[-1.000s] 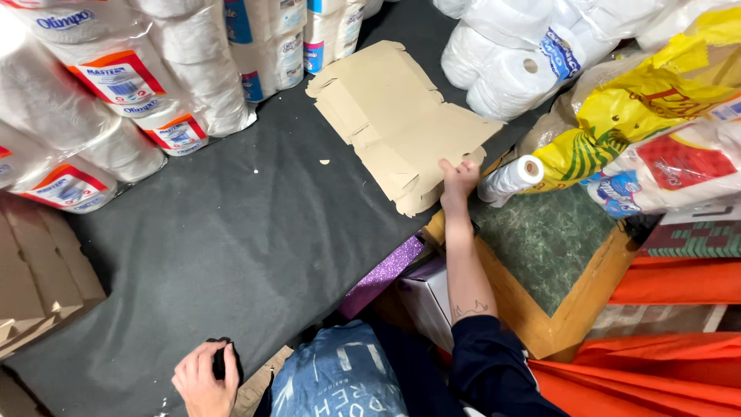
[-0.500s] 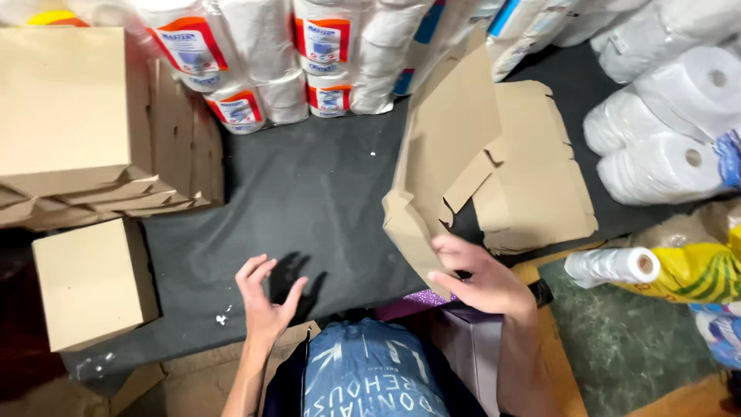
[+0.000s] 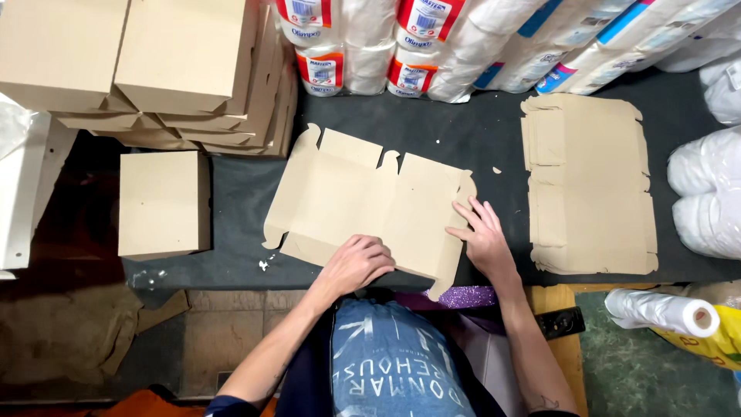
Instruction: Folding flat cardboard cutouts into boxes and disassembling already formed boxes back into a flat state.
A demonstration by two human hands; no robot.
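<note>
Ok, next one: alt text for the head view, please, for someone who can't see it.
Seen from above, a person's left hand and right hand press on a flat cardboard box blank on a dark mat. A stack of blanks lies to the right, folded boxes to the left, wrapped paper rolls behind.

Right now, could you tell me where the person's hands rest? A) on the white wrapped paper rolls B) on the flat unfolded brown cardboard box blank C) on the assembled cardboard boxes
B: the left hand and right hand both press the flat unfolded brown cardboard box blank on the dark mat.
</note>
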